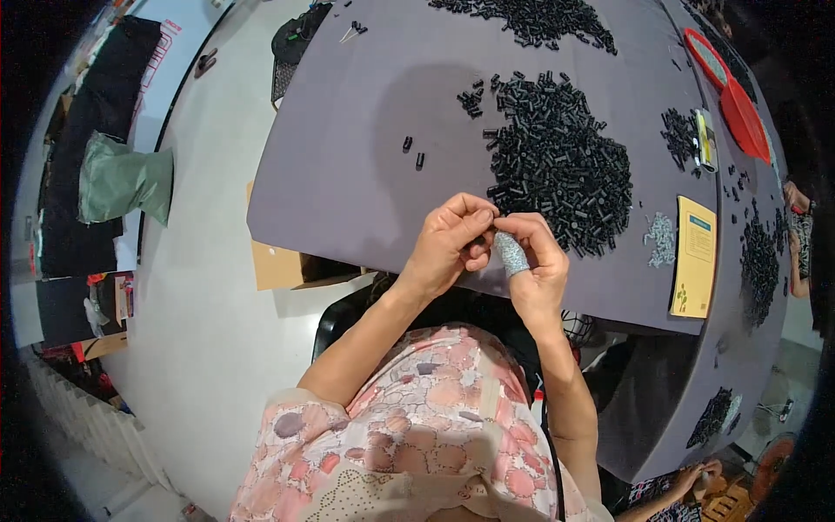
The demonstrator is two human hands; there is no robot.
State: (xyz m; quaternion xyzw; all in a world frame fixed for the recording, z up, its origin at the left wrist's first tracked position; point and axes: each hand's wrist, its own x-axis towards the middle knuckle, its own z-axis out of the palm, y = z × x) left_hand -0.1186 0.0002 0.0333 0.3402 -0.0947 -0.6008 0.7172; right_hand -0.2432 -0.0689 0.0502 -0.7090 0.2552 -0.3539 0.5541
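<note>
My left hand (448,244) and my right hand (537,261) meet at the table's near edge, fingertips pinched together. Whatever small piece they hold between them is mostly hidden by the fingers. A speckled grey wrap (511,254) covers my right thumb. Just beyond my hands lies a big heap of small black cylindrical pieces (565,165) on the grey-covered table (330,165). Two loose black cylinders (420,161) sit apart, left of the heap, and a small cluster of black pieces (470,100) lies at its far left.
Another black heap (539,19) lies at the far side. To the right are small grey-white pieces (660,240), a yellow booklet (693,257) and a red tray (744,120). Other people's hands (796,198) work at the right. A cardboard box (278,264) stands below the table's left edge.
</note>
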